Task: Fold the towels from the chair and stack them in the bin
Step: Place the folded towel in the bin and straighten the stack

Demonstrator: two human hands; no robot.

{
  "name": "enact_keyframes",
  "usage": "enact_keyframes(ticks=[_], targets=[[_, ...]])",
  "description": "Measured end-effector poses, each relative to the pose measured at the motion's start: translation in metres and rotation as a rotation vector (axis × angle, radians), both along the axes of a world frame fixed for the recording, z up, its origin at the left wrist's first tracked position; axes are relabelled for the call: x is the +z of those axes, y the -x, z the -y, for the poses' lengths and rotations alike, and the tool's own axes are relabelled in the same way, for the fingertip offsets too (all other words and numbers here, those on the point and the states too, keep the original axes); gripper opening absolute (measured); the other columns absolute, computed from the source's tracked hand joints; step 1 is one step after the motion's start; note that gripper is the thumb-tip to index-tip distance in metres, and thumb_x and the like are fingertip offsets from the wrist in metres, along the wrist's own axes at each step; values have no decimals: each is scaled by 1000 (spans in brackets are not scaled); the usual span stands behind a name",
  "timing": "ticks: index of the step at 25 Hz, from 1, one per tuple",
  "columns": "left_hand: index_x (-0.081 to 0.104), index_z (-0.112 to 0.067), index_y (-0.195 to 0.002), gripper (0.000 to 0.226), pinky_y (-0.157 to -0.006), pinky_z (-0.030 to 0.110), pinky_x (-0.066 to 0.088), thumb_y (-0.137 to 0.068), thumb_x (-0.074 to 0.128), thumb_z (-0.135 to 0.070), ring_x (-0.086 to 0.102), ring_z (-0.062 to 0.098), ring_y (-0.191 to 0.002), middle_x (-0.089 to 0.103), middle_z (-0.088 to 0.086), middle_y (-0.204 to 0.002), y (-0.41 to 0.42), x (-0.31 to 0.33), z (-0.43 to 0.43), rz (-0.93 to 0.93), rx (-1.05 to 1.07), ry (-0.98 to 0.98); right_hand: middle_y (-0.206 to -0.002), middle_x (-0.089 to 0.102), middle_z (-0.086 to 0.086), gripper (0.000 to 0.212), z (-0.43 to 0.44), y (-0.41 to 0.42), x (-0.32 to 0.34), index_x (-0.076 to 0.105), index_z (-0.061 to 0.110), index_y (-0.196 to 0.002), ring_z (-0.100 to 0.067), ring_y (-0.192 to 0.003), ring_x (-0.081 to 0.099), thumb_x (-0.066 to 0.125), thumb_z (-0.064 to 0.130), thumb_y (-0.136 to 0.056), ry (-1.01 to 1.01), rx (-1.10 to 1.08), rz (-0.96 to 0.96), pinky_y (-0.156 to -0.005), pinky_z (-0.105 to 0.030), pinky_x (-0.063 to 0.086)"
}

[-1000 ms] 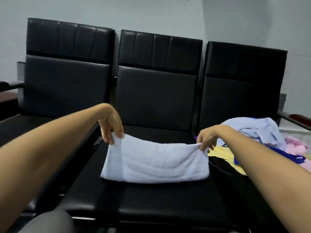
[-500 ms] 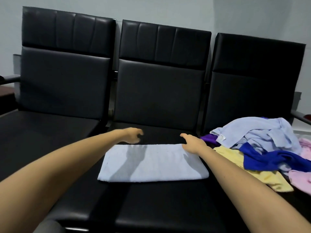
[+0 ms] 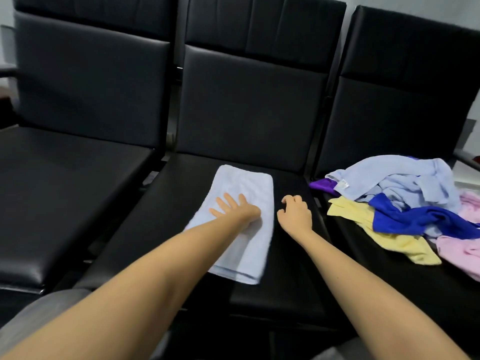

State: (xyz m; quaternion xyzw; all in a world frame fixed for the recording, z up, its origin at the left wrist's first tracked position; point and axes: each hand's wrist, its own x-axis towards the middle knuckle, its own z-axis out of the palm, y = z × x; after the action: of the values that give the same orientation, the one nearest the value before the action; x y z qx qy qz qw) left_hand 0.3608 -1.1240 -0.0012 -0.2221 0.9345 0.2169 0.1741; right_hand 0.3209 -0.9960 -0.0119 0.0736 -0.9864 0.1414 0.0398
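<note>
Your left hand (image 3: 235, 207) lies flat on the folded towel (image 3: 244, 185), fingers spread and pressing it down. Your right hand (image 3: 294, 213) rests on the bare middle seat (image 3: 161, 216) just beside the towel's right edge, with its fingers loosely curled around nothing. The pale blue towel lies in the middle of that seat, its long side running from the back edge towards the front. This looks like the smoothing stroke that ends the fold. Next you need both hands under the bundle to lift it without the layers slipping, then carry it to the bin, which is out of view.

Count: one folded towel and three seats. On the right seat (image 3: 389, 287) sits a loose heap showing five colours — light blue (image 3: 405, 178), purple (image 3: 322, 184), yellow (image 3: 394, 240), royal blue (image 3: 415, 216) and pink (image 3: 462, 250). That makes at least five towels to fold, and I can't tell whether the pink is one piece or two.
</note>
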Motion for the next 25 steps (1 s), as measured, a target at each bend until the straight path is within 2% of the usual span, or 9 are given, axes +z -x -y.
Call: enact_keyframes(ticks=[2, 5, 8, 10, 15, 18, 20, 23, 25], targets=[[9, -20, -151, 57, -114, 50, 5, -99, 28, -33, 1, 37, -144, 1, 15, -157, -3, 12, -1, -20, 57, -88, -101, 57, -9, 14, 1, 1, -1, 58, 12, -93, -29, -93, 56, 49, 22, -89, 192, -122, 156, -71, -32, 42], [42, -15, -130, 38, -103, 35, 27, -94, 42, -26, 33, 26, -127, 34, 9, -138, 9, 25, 37, -148, 226, -18, -60, 41, -3, 32, 6, 4, 5, 38, 12, -57, -19, -52, 36, 53, 20, -84, 502, -189, 333, -48, -26, 27], [51, -7, -114, 37, -92, 28, 37, -97, 43, -39, 52, 26, -111, 58, 6, -111, 8, 33, 64, 112, 27, 89, -57, 39, -5, 27, 12, 7, 7, 40, 8, -59, -16, -47, 30, 54, 6, -81, 694, -251, 418, -42, -21, 25], [53, -6, -120, 41, -91, 28, 42, -96, 47, -39, 53, 25, -99, 51, 4, -83, 6, 30, 68, 105, -54, 109, -59, 40, -6, 25, 16, 6, 6, 42, 7, -61, -13, -46, 29, 52, -2, -83, 814, -285, 504, -33, -17, 23], [53, 1, -126, 45, -94, 30, 47, -88, 65, -20, 57, 27, -113, 58, 15, -116, 12, 28, 90, -217, 238, -282, -55, 55, -9, 21, 17, 11, 20, 49, 4, -71, -6, -24, 38, 48, -1, -92, 1085, -309, 620, -26, -14, 26], [59, -2, -88, 13, -59, 25, 45, -80, 68, 1, 53, 19, -67, 53, 12, -77, 21, 48, 98, -442, 445, -688, -55, 63, -11, 14, 18, 25, 42, 51, 1, -81, -12, -38, 60, 46, -2, -94, 1193, -267, 599, -34, -17, 46], [53, -4, -75, 17, -46, 24, 45, -78, 65, 8, 49, 15, -55, 50, 10, -68, 31, 68, 100, -568, 496, -899, -78, 65, -15, 9, 24, 38, 59, 53, 1, -92, -18, -63, 65, 45, -3, -95, 1278, -188, 509, -49, -18, 54], [63, 7, -95, 18, -59, 24, 58, -78, 69, 6, 63, 19, -65, 63, 12, -75, 44, 103, 103, -784, 456, -1118, -102, 55, -12, 22, 26, 52, 94, 51, 10, -83, -18, -95, 56, 45, -7, -94, 1418, -22, 249, -88, -24, 50], [65, 5, -108, 26, -67, 19, 57, -82, 67, 3, 66, 15, -74, 67, 10, -83, 43, 117, 105, -973, 299, -1156, -90, 56, -4, 26, 25, 45, 116, 51, 13, -80, -12, -88, 57, 46, -9, -93, 1481, 86, 121, -85, -22, 49]])
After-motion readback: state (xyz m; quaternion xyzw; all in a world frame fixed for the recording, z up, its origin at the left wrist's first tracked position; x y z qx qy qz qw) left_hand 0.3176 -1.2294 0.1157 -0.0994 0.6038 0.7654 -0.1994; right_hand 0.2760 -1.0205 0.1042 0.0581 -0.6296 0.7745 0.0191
